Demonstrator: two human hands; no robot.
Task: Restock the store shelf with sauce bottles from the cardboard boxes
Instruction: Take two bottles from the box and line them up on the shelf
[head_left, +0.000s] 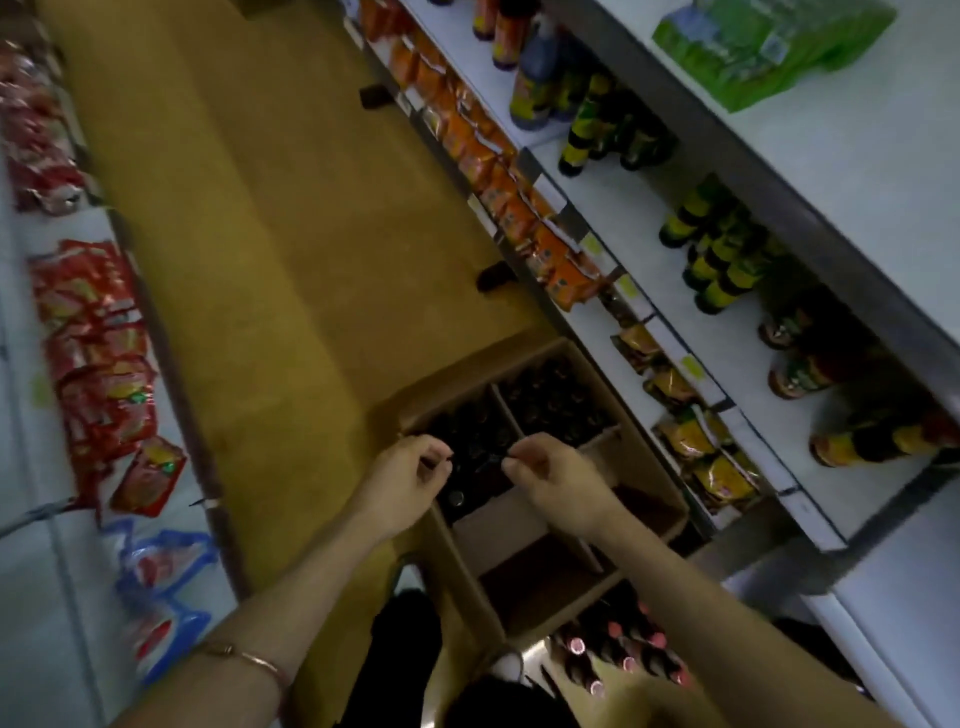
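An open cardboard box (654, 483) stands on the floor by the shelf, divided into sections, with dark sauce bottles (550, 400) packed in its far part. My left hand (410, 478) and my right hand (550, 475) hover over the box with curled fingers. Between them they seem to pinch something thin and dark, perhaps a wrap; blur hides what it is. A nearer box holds bottles with pink caps (623, 654). The white shelf (769, 415) on the right carries dark bottles with yellow labels (722, 260).
Orange and yellow packets (524, 208) hang along the shelf's front edge. Red packets (98, 364) and blue-wrapped goods (161, 582) lie on a white surface at the left. The tan floor aisle (291, 234) runs between. A green pack (769, 47) sits on the top shelf.
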